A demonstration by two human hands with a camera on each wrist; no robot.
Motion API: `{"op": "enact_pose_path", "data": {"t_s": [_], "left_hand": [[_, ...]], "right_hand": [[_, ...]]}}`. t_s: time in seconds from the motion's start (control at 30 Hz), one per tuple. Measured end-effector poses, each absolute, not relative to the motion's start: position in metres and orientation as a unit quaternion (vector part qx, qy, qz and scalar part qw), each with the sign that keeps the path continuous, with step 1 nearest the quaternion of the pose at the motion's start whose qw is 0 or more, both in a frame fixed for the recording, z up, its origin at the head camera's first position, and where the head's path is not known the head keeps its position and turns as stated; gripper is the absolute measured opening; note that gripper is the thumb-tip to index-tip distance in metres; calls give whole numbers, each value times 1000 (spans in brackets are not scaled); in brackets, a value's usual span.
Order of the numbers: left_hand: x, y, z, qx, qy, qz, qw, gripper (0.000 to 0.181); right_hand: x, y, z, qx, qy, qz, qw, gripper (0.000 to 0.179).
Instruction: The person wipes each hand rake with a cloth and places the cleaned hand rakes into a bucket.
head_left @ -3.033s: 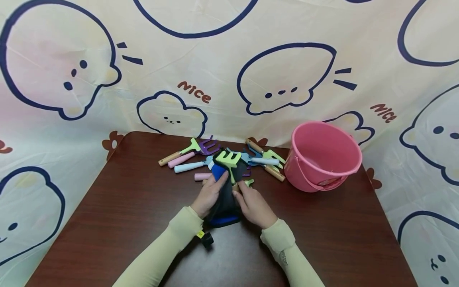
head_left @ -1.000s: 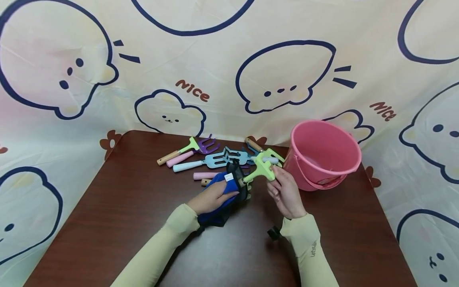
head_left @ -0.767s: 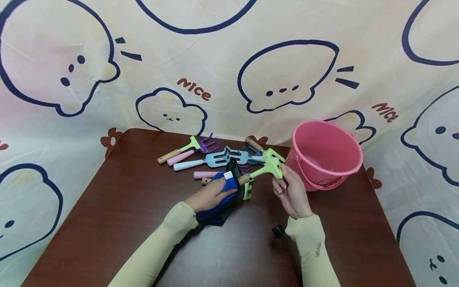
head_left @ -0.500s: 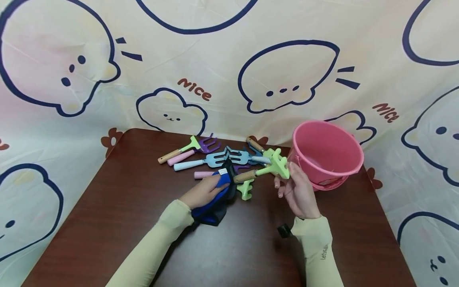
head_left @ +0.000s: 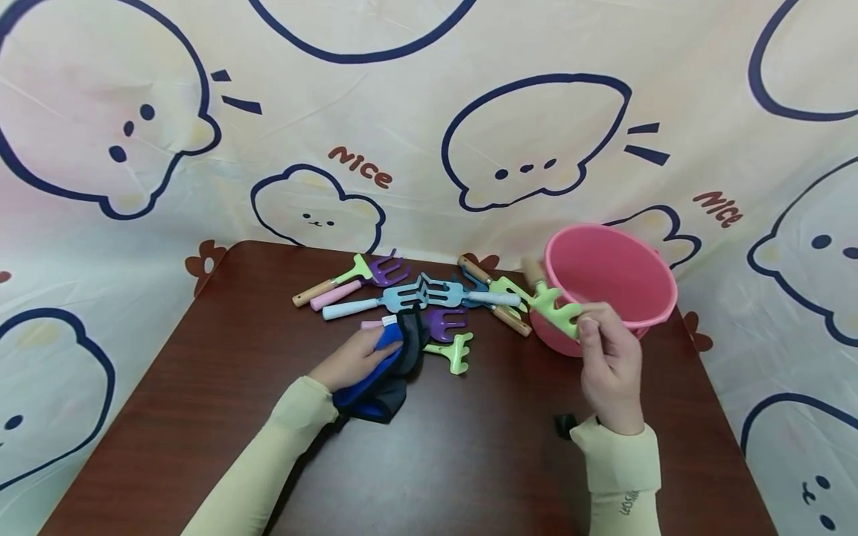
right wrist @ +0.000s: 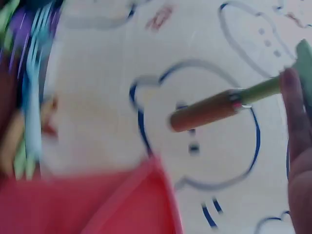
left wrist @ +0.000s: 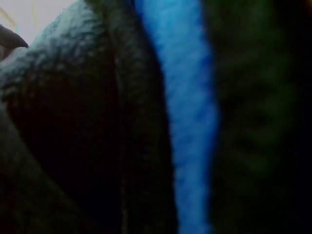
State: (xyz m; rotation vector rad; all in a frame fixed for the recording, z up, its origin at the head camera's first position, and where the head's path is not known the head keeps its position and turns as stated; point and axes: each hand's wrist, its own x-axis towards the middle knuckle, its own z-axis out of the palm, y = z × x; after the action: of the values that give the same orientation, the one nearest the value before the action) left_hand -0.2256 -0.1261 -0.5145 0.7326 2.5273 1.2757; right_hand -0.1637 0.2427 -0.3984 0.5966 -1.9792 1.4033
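a pale curtain [head_left: 402,112] printed with navy-outlined cartoon shapes hangs behind a dark brown table [head_left: 482,461]. one pink bucket [head_left: 553,336] stands upright at the table's back right, just beside a loose heap of small garden tools. nearer the person, one blue-and-black cloth [head_left: 385,380] covers part of the heap's front edge, hiding most of a pink handle [head_left: 370,324] and whatever grip the front green rake [head_left: 457,353] has. the left hand [head_left: 348,361] grips that cloth, its thumb laid on top. the right hand [head_left: 611,365] pinches one green fork [head_left: 550,304] by its tines, before the bucket's near left side, wooden end up; i can't tell whether it touches the rim. counting the rest, i see two light-blue tools [head_left: 404,298] meeting head to head, two purple forks [head_left: 445,325], and one green tool [head_left: 358,269] at back left. at right, two wooden handles [head_left: 512,321] show, but the heads overlap too much to count.
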Motion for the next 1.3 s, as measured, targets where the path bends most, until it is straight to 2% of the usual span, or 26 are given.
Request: {"op": "enact_pose_path", "data": {"t_s": [0.17, 0.33, 0.47, 0.8, 1.07, 1.3], "left_hand": [[-227, -127, -515, 232, 865, 430, 112, 21], [-229, -127, -516, 234, 863, 432, 116, 21], [-230, -126, -516, 241, 862, 431, 116, 19], [-227, -127, -515, 229, 858, 442, 130, 23], [-226, -128, -515, 229, 854, 448, 130, 24], [-228, -128, -516, 229, 851, 453, 136, 25]], "right_hand": [[-175, 264, -406, 156, -775, 451, 413, 15], [-183, 289, -417, 71, -802, 385, 450, 16], [-186, 301, -425, 15, -818, 361, 447, 21], [-200, 307, -438, -47, -834, 356, 420, 32], [-208, 307, -449, -53, -860, 338, 379, 37], [-209, 308, -451, -53, -869, 317, 376, 47]]}}
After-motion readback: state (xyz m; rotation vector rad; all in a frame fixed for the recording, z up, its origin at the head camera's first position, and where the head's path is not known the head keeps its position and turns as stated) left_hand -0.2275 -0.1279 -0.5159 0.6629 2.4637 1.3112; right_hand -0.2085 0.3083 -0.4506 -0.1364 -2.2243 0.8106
